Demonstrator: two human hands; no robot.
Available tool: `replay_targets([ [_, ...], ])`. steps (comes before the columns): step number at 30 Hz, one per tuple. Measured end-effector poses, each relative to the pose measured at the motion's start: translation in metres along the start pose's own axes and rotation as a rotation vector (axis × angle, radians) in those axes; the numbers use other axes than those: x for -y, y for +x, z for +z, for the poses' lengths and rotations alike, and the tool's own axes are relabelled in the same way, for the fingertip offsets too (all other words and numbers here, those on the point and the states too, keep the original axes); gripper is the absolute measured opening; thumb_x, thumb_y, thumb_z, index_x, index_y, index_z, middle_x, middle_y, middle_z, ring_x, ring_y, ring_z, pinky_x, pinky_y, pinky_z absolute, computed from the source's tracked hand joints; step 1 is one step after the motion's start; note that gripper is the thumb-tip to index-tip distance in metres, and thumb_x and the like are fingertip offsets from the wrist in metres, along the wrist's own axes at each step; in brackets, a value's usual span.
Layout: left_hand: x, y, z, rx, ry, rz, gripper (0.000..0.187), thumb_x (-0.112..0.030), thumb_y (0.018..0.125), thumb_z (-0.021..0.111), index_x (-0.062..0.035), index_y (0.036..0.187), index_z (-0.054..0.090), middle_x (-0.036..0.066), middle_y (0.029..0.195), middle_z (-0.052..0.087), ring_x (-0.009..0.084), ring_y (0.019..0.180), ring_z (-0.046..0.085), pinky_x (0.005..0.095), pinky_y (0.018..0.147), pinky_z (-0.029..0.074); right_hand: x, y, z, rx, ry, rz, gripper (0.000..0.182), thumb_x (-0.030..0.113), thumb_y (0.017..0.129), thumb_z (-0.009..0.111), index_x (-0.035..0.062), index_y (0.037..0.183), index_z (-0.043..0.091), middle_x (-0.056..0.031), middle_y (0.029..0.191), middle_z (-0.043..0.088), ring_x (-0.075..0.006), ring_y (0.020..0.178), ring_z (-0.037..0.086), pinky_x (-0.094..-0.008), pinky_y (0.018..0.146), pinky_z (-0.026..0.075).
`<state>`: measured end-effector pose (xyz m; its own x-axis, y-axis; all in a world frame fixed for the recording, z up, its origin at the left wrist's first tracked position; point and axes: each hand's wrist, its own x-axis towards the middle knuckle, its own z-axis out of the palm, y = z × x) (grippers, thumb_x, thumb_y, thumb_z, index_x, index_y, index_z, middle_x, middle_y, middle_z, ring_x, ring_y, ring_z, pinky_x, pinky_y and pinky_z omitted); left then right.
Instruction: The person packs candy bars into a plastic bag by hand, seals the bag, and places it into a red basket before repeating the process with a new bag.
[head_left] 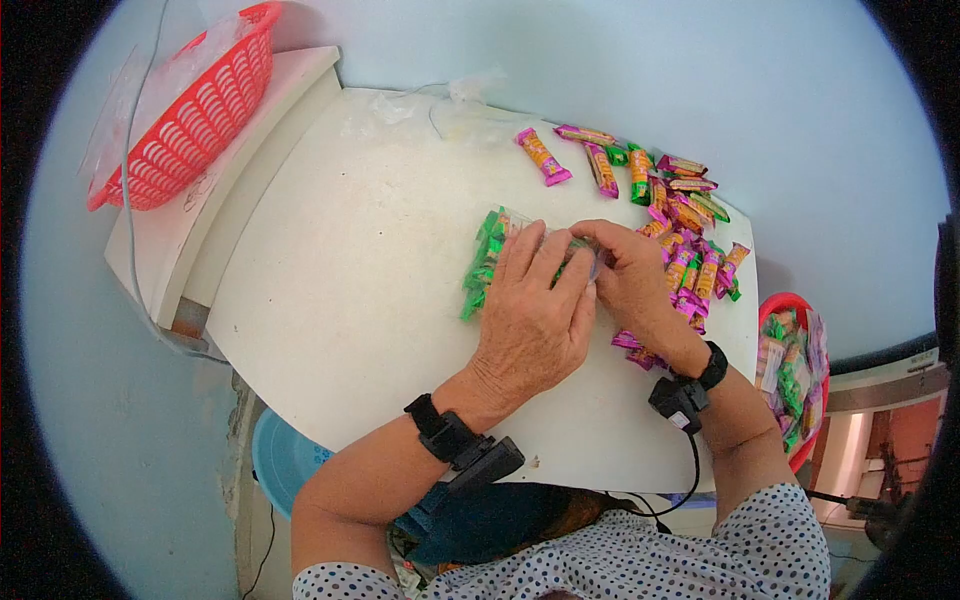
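My left hand [535,310] lies over a clear plastic bag with green-wrapped bars [482,262] in it, its fingers stretched out across the bag. At the bag's right end, my right hand [630,275] is closed, with thumb and fingertips pinched on the clear plastic. The bars show at the bag's left end; the rest of the bag is hidden under my hands. Just right of my right hand lies a loose pile of pink- and green-wrapped bars [706,275] on the white table [330,260].
A red basket [200,120] with clear plastic stands on a raised ledge at upper left. Thin clear plastic [470,120] lies at the table's back edge. A red basket of wrapped bars [790,380] is beyond the right edge. A blue basin [285,460] sits below left.
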<state>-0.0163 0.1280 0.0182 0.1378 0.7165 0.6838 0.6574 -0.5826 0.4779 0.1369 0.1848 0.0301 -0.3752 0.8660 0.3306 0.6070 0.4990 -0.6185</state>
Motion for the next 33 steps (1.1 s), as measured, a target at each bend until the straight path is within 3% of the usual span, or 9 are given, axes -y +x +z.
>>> replay_targets([
  [2, 0.000, -0.001, 0.001, 0.014, -0.011, 0.003, 0.031, -0.011, 0.084, 0.062, 0.0034, 0.112, 0.059, 0.022, 0.119, 0.055, 0.0427, 0.119, 0.049, 0.0532, 0.103, 0.039, -0.010, 0.000, 0.008, -0.064, -0.085, -0.160, 0.029, 0.002, 0.079, 0.064, 0.0060, 0.108, 0.064, -0.0159, 0.095, 0.068, -0.0319, 0.079, 0.067, -0.0401, 0.067, 0.053],
  [8, -0.003, 0.000, -0.003, 0.059, -0.034, -0.018, 0.040, -0.011, 0.086, 0.061, 0.0043, 0.122, 0.057, 0.023, 0.127, 0.056, 0.0432, 0.123, 0.049, 0.0511, 0.106, 0.038, -0.007, -0.002, 0.001, -0.072, -0.189, -0.182, 0.026, 0.006, 0.081, 0.064, 0.0057, 0.106, 0.065, -0.0149, 0.093, 0.068, -0.0336, 0.084, 0.067, -0.0424, 0.069, 0.053],
  [13, 0.006, 0.009, -0.015, -0.057, 0.223, -0.091, 0.040, -0.011, 0.090, 0.056, 0.0031, 0.127, 0.054, 0.024, 0.130, 0.055, 0.0434, 0.128, 0.047, 0.0497, 0.107, 0.038, -0.005, 0.001, -0.002, -0.012, -0.133, -0.145, 0.020, 0.006, 0.084, 0.064, 0.0036, 0.103, 0.067, -0.0161, 0.094, 0.068, -0.0350, 0.084, 0.067, -0.0432, 0.072, 0.053],
  [16, 0.031, 0.009, -0.014, -0.101, 0.174, -0.265, 0.038, -0.005, 0.091, 0.049, 0.0024, 0.128, 0.054, 0.025, 0.130, 0.056, 0.0426, 0.128, 0.048, 0.0476, 0.107, 0.039, -0.010, 0.003, -0.003, 0.028, -0.043, -0.114, 0.020, 0.008, 0.085, 0.065, 0.0024, 0.104, 0.067, -0.0171, 0.095, 0.068, -0.0357, 0.085, 0.067, -0.0432, 0.074, 0.053],
  [19, 0.040, 0.006, -0.014, 0.017, 0.079, -0.354, 0.038, 0.000, 0.091, 0.045, 0.0014, 0.129, 0.053, 0.025, 0.129, 0.056, 0.0422, 0.126, 0.049, 0.0451, 0.106, 0.040, -0.008, 0.005, -0.008, 0.085, 0.003, -0.020, 0.020, 0.009, 0.085, 0.065, 0.0023, 0.104, 0.066, -0.0176, 0.094, 0.068, -0.0361, 0.085, 0.067, -0.0427, 0.075, 0.053],
  [22, 0.036, 0.008, -0.013, 0.075, -0.007, -0.415, 0.042, 0.005, 0.084, 0.049, 0.0033, 0.126, 0.052, 0.027, 0.130, 0.052, 0.0452, 0.125, 0.048, 0.0479, 0.102, 0.044, -0.005, 0.005, -0.012, 0.105, -0.001, 0.049, 0.018, 0.010, 0.086, 0.066, 0.0031, 0.102, 0.067, -0.0176, 0.092, 0.069, -0.0364, 0.084, 0.067, -0.0433, 0.074, 0.052],
  [25, 0.037, 0.005, -0.008, 0.015, -0.007, -0.342, 0.038, 0.002, 0.091, 0.045, 0.0006, 0.128, 0.054, 0.024, 0.134, 0.053, 0.0416, 0.128, 0.048, 0.0437, 0.108, 0.039, -0.004, 0.005, -0.007, 0.049, -0.064, 0.027, 0.016, 0.014, 0.086, 0.067, 0.0034, 0.098, 0.067, -0.0173, 0.088, 0.068, -0.0365, 0.081, 0.066, -0.0447, 0.070, 0.052],
  [33, 0.030, 0.009, -0.012, 0.198, 0.310, -0.146, 0.042, -0.001, 0.089, 0.051, -0.0056, 0.129, 0.057, 0.016, 0.140, 0.051, 0.0359, 0.137, 0.040, 0.0532, 0.114, 0.026, -0.004, 0.002, 0.000, 0.009, -0.337, 0.004, 0.016, 0.020, 0.086, 0.066, 0.0036, 0.085, 0.065, -0.0163, 0.082, 0.067, -0.0364, 0.075, 0.066, -0.0486, 0.066, 0.051],
])
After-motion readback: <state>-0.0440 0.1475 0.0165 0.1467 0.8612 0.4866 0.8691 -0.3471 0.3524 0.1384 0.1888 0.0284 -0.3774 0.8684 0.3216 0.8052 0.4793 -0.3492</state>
